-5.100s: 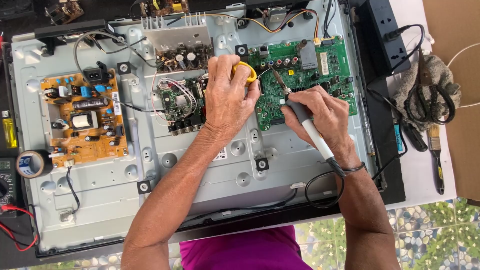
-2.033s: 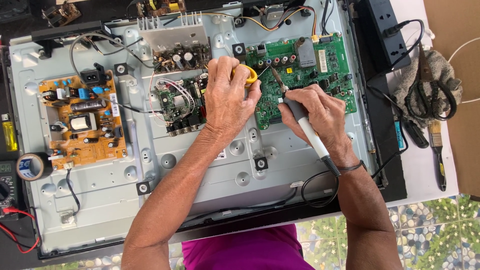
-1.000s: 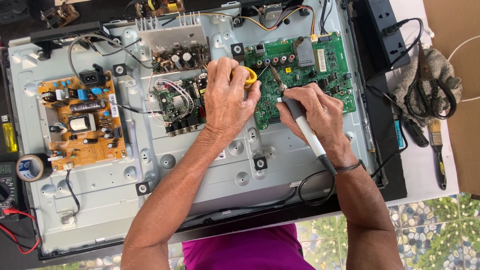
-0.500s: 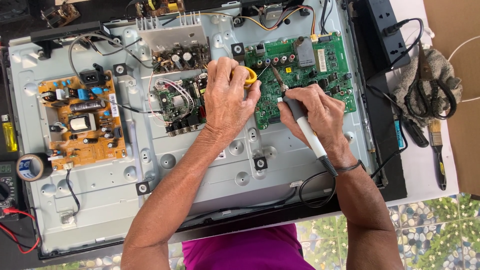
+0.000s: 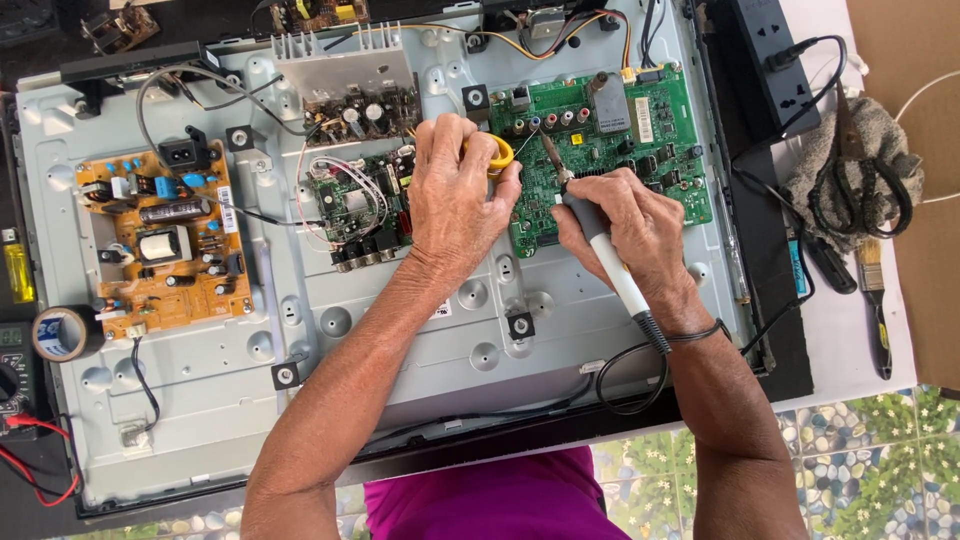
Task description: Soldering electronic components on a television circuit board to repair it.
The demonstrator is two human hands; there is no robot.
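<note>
Chassis (image 5: 300, 420): grey metal back of a flat screen, lying face down and filling most of the view; its left and top edges are cut off by the frame.

Orange board (image 5: 160, 245) sits at the left of the chassis, well apart from my hands. Green board (image 5: 640, 130) sits at upper right, partly under my right hand. A smaller dark board (image 5: 355, 205) lies between them, just beside my left hand.

Left hand (image 5: 455, 200): back facing up, fingers curled over a yellow spool (image 5: 497, 152) at the green board's left edge. Only a crescent of the spool shows past my fingers (the rest is hidden under the hand, so I cannot tell how the fingertips sit on it).

Right hand (image 5: 630, 225): closed tight around an iron (image 5: 605, 255), pen-style. The grey handle runs down across my wrist; the tip points up-left and meets the green board near its row of round connectors. Whether the tip truly touches a joint is too small to make out. Its black cord (image 5: 625, 385) loops below my wrist on the chassis.

Off to the right, on a cloth: scissors (image 5: 860, 185), and a brush (image 5: 875, 300) below them. Tape roll (image 5: 65, 333) at far left.
</note>
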